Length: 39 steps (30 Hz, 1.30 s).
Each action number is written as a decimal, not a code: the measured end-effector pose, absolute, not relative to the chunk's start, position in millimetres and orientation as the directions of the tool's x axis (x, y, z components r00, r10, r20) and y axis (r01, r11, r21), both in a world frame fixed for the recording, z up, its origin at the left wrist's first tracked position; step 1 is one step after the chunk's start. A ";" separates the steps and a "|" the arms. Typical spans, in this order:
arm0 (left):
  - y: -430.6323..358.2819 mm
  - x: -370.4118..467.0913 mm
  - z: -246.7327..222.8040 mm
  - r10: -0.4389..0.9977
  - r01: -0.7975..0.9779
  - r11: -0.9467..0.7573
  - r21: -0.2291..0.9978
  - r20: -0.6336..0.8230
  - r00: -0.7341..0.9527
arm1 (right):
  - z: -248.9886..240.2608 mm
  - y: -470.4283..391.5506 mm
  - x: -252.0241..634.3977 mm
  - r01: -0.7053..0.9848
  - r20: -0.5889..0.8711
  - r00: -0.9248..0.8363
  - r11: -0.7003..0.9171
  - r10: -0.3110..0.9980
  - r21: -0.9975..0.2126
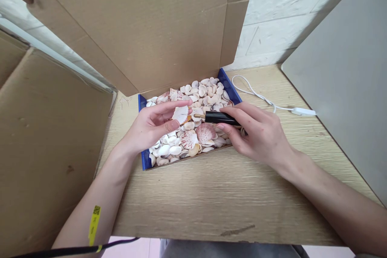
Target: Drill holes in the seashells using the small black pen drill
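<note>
A: What does your left hand (152, 127) have?

B: You pinch a white scallop shell (180, 115) between thumb and fingers, its ribs and scalloped rim showing, with some orange along its edge.

A: And your right hand (261, 133)?

B: You grip a black pen drill (221, 118) by its body, lying nearly level. Its brass chuck (198, 115) faces the shell; you cannot tell from here whether the thin bit touches it.

A: Where are you holding them?

B: Both are above your shallow tray (229, 85), which has blue end walls and is full of loose seashells (171, 141). A reddish-purple scallop (206, 132) lies among them, toward the tray's front edge.

A: And around that?

B: Your tray sits toward the back edge of the tabletop (208, 197), with a cardboard panel (163, 32) rising behind it. To the tray's right you have a looped white cable (252, 91), its inline switch (303, 111) near the tabletop's right edge, beside a grey panel (341, 72).
</note>
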<state>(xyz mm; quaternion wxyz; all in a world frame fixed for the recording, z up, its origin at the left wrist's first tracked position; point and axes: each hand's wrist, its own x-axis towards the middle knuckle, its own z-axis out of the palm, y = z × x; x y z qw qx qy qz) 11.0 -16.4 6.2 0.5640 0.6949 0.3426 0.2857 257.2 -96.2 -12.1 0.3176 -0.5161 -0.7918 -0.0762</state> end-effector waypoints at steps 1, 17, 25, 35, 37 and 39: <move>-16.6 11.2 6.6 0.800 0.162 -0.132 0.978 0.009 0.601 | -11.9 -96.1 257.3 0.865 0.579 -0.269 0.458 0.770 -0.207; -17.9 10.7 9.5 0.775 0.212 -0.090 0.973 -0.066 0.628 | -14.4 -95.3 259.4 0.860 0.611 -0.275 0.474 0.743 -0.189; -18.0 10.0 8.7 0.770 0.187 -0.125 0.974 -0.023 0.637 | -15.1 -95.0 260.7 0.857 0.619 -0.274 0.478 0.737 -0.190; -17.9 10.0 10.3 0.754 0.252 -0.097 0.963 -0.094 0.650 | -14.3 -92.9 262.0 0.845 0.652 -0.295 0.509 0.698 -0.163; -18.5 11.1 11.8 0.737 0.240 -0.091 0.966 -0.097 0.669 | -12.8 -92.1 263.6 0.847 0.691 -0.312 0.520 0.652 -0.109; -19.0 11.9 13.3 0.718 0.221 -0.081 0.972 -0.097 0.690 | -11.4 -92.3 265.1 0.853 0.724 -0.323 0.518 0.609 -0.055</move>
